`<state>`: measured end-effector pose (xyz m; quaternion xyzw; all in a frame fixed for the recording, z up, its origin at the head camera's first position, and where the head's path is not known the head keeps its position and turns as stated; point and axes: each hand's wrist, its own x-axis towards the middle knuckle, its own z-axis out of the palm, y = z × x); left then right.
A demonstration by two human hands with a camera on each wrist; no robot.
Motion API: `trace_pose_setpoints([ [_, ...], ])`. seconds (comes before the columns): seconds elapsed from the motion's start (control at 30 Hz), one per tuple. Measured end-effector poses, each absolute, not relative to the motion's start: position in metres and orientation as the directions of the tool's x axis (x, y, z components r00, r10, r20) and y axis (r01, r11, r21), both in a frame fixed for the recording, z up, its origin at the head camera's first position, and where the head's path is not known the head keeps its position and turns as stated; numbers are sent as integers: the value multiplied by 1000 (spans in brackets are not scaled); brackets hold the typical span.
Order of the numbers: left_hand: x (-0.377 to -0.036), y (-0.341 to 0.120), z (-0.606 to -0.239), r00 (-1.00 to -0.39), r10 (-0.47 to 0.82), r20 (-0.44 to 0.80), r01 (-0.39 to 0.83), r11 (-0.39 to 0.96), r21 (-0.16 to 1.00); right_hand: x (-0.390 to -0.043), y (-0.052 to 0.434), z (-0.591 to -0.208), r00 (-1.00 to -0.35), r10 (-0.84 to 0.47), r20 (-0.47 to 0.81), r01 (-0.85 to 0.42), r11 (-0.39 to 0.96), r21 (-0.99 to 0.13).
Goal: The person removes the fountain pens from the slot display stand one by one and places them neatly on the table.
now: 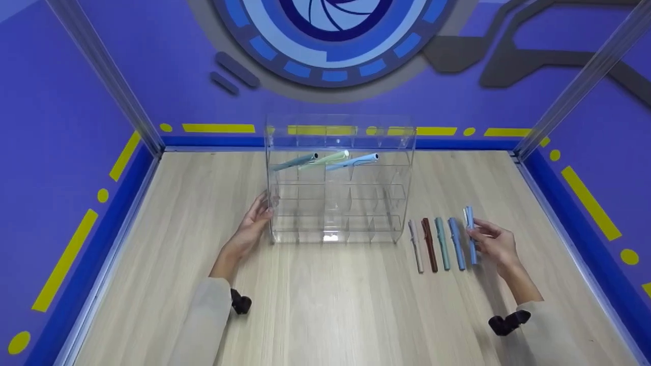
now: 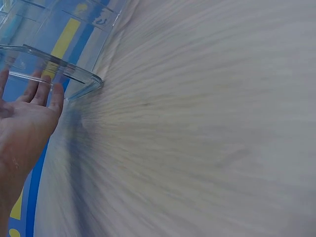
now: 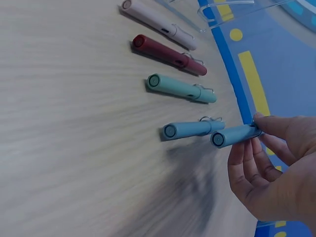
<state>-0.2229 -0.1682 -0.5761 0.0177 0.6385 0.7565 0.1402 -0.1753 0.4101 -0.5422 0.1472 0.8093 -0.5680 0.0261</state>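
My right hand (image 1: 496,246) pinches a light blue pen (image 3: 232,136) between thumb and fingers, its clip end pointing away. The pen is lifted beside a row on the table: a blue pen (image 1: 456,244), a mint green pen (image 1: 443,244), a dark red pen (image 1: 430,245) and a pale pink pen (image 1: 416,246). At the left side of the clear acrylic pen rack (image 1: 335,234), my left hand (image 1: 247,231) touches the wall with extended fingers. In the rack's upper tier lie a dark teal pen (image 1: 296,162), a pale green pen (image 1: 325,159) and a light blue pen (image 1: 356,161).
The wooden table (image 1: 315,305) is enclosed by a purple printed back wall (image 1: 178,76) and side walls with metal corner posts. The rack stands upright near the table's middle, its lower tiers divided into small compartments.
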Motion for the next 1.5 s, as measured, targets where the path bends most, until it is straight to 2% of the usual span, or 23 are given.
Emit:
trace_pose_setpoints([
  [0.53,-223,-171,-577,-960,238,-147,-182,-131,975,-170,413,-563,-954,248,-169,278,520,-808],
  [0.9,-221,-169,-578,-956,258,-140,-178,-128,976,-172,414,-568,-974,226,7,165,733,-660],
  [1.17,-221,-168,-580,-959,253,-130,-169,-141,976,-173,412,-569,-971,240,-9,188,736,-651],
  [1.5,-222,-169,-580,-962,245,-124,-164,-153,974,-175,416,-559,-975,215,-53,189,685,-703],
])
